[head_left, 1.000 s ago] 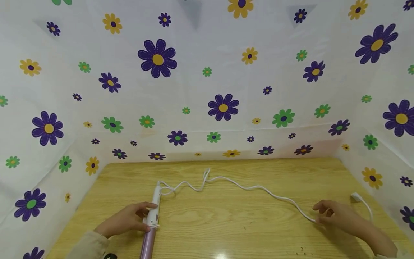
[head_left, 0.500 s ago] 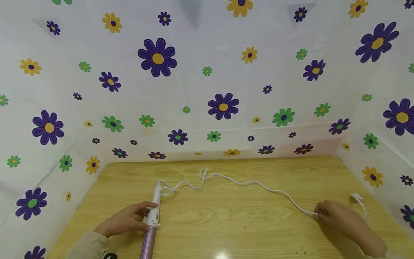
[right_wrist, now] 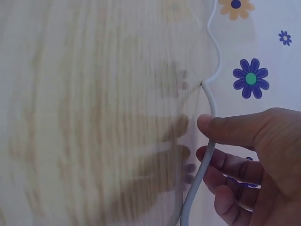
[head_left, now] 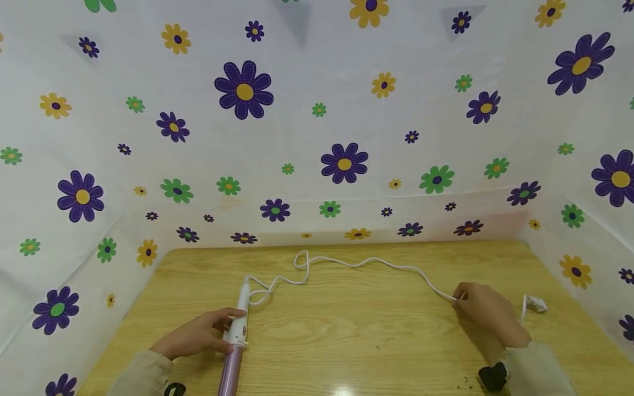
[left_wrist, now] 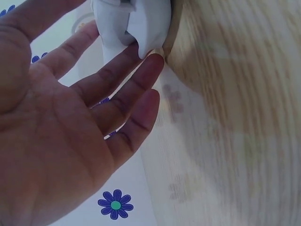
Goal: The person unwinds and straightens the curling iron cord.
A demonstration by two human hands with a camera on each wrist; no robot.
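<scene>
A curling iron (head_left: 238, 330) with a white handle and a pinkish-purple barrel lies on the left of the table, its barrel running out of the head view's bottom edge. My left hand (head_left: 195, 333) holds it from the side near where handle and barrel meet, thumb and fingertips against it. In the left wrist view the white handle (left_wrist: 150, 23) shows at the top, beside the fingers. The white power cord (head_left: 346, 264) winds across the table from the handle. My right hand (head_left: 487, 312) pinches it between thumb and index finger; in the right wrist view the other fingers curl loosely.
The white plug (head_left: 536, 303) lies beyond my right hand, at the right of the table. A wood-grain table (head_left: 346, 324) bears everything. White cloth (head_left: 297, 132) with printed flowers encloses it at the back and both sides.
My right hand has closed its fingers on the cord and moved left and away from me, shifting the cord and its loop leftward. The plug has swung round. The left hand keeps its place.
</scene>
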